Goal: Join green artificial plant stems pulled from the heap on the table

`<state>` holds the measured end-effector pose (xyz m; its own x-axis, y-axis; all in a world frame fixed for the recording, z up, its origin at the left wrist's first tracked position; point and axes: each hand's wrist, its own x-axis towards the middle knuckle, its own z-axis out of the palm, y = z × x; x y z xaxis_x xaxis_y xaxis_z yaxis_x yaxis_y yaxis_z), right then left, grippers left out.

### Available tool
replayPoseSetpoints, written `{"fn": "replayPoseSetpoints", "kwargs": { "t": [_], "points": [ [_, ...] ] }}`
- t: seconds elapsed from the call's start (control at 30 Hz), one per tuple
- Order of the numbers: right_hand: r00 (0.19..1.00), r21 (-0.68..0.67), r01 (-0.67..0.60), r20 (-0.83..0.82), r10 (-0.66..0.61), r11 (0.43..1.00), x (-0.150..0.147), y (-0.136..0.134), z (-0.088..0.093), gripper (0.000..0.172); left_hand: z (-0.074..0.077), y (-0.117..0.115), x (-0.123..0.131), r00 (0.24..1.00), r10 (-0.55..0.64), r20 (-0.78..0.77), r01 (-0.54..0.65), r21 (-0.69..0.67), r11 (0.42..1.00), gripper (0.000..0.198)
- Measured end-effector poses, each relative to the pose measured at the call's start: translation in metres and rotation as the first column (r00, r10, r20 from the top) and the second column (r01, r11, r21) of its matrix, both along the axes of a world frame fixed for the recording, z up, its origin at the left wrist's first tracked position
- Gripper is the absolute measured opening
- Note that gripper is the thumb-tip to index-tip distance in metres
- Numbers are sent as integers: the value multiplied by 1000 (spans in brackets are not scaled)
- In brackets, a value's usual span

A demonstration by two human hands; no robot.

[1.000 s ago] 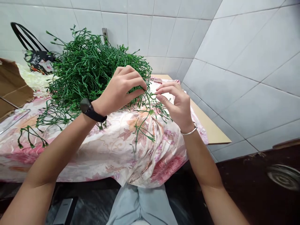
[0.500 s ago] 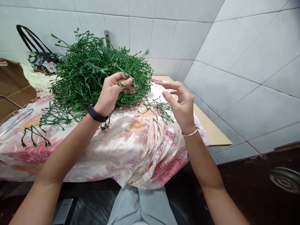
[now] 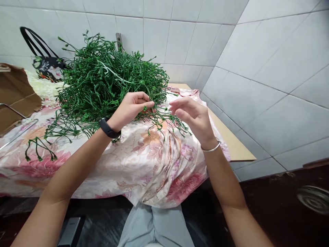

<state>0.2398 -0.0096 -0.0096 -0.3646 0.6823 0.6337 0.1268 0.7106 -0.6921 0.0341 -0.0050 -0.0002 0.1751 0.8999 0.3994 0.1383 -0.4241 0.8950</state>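
A big heap of green artificial plant stems [image 3: 102, 82] with small forked tips rises from the floral cloth [image 3: 123, 151]. At the heap's front right edge, my left hand [image 3: 135, 106], with a black wristband, pinches a green stem [image 3: 145, 108] between thumb and fingers. My right hand [image 3: 194, 118], wearing a silver bangle, hovers just right of it. Its fingers are half curled, the thumb held apart from them, and I see nothing in its grasp. Several loose stems [image 3: 177, 125] lie on the cloth below and between the hands.
Another few stems [image 3: 39, 149] lie at the cloth's front left. Behind them are cream flowers [image 3: 43, 89], a brown cardboard box [image 3: 17, 99], a metal wire frame [image 3: 20, 132] and a black floral bag [image 3: 48, 67]. A bare board edge [image 3: 231, 140] shows at right, beside tiled walls [image 3: 269, 85].
My left hand has come down and slightly right with the pinched stem. My right hand has lowered and moved left, its fingers curling closer to the thumb.
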Motion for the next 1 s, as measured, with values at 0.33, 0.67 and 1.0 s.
{"fn": "replayPoseSetpoints", "kwargs": {
  "t": [0.33,0.67,1.0],
  "points": [
    [999,-72,-34,-26,33,997,-2,5,-7,21,2,-3,-1,998,18,65,-12,-90,996,15],
    [976,-102,-183,-139,168,978,1,4,-4,35,3,-3,-6,978,50,200,-23,-136,990,9],
    [999,84,-37,-11,38,996,-8,0,-6,10,4,-1,-8,993,6,114,17,-198,980,20]
  ]
}}
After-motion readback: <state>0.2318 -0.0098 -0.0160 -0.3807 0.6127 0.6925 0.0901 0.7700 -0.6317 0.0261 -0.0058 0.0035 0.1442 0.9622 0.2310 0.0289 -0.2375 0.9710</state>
